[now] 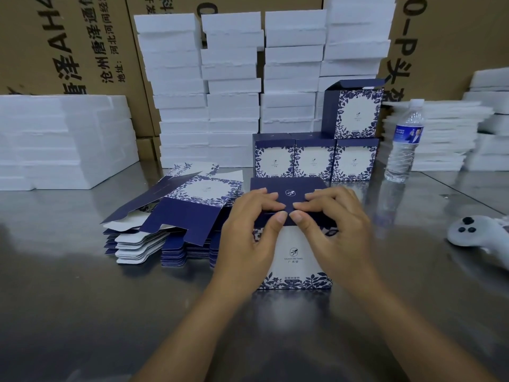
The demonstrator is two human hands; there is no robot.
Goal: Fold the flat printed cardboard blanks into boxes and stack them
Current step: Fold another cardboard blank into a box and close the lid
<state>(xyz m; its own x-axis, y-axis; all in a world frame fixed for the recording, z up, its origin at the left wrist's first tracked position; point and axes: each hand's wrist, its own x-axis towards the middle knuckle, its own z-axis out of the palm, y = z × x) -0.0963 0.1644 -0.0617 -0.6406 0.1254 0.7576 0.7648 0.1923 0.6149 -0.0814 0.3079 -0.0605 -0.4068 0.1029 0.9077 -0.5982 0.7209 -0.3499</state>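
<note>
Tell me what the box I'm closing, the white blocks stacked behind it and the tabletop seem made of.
The box: thin printed cardboard, matte; its flaps crease sharply. The white blocks: probably expanded foam, matte; their edges look rough and crumbly. The tabletop: likely stainless steel, brushed; it gives blurred reflections of the water bottle.

Upright blue-floral box [296,260] mid-table, flat blanks [176,216] stacked beside
</note>
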